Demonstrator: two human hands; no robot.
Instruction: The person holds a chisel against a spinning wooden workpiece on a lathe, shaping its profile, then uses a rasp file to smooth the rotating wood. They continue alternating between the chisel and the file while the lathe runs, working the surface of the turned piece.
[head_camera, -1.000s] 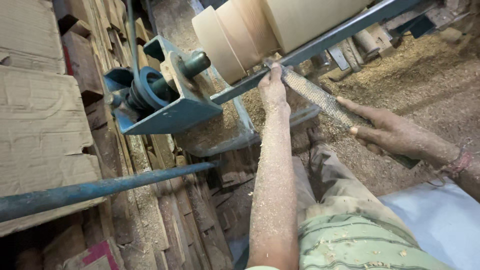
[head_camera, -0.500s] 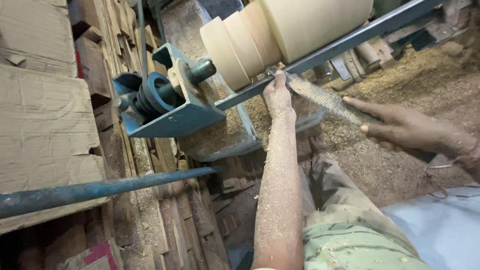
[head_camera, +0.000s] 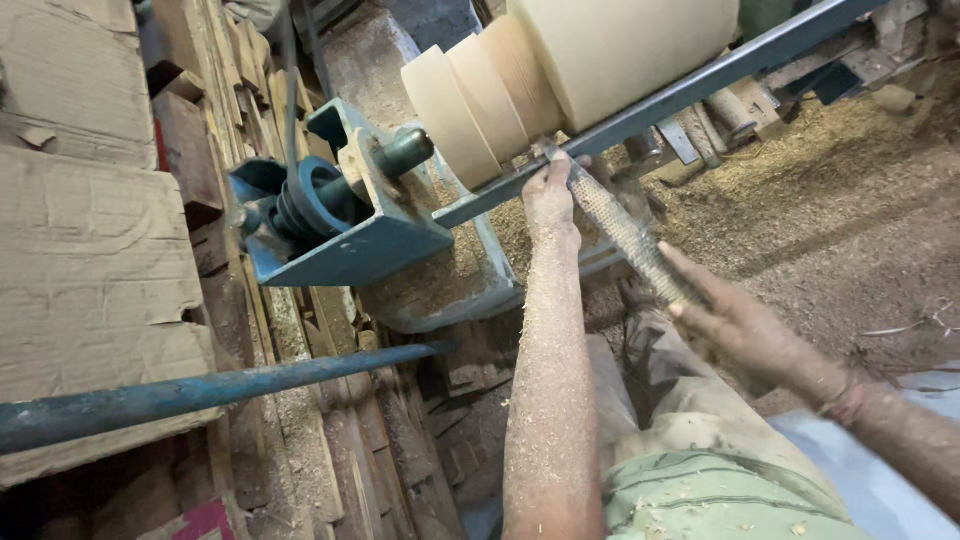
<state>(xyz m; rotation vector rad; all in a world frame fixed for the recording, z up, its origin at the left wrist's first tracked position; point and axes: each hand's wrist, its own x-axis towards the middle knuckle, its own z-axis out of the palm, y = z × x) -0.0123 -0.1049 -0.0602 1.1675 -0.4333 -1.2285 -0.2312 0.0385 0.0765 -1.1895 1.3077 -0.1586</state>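
A pale stepped wooden workpiece (head_camera: 560, 70) is mounted on a blue lathe (head_camera: 340, 230), with a long metal tool rest bar (head_camera: 660, 100) running under it. My left hand (head_camera: 550, 195) grips the tip end of a long coarse rasp (head_camera: 625, 230), pressed against the bar just below the wood. My right hand (head_camera: 745, 335) holds the rasp's near end, fingers stretched along it. Both forearms are dusted with sawdust.
Sawdust (head_camera: 800, 190) covers the floor at right. Cardboard sheets (head_camera: 90, 270) and stacked wood scraps (head_camera: 330, 440) lie at left. A blue metal pipe (head_camera: 210, 390) crosses the lower left. My knee in dusty trousers (head_camera: 700, 440) sits below the hands.
The view has shifted, so lathe and workpiece appear lower and nearer. Both hands keep hold of the rasp at the tool rest, the right hand now lower in the view.
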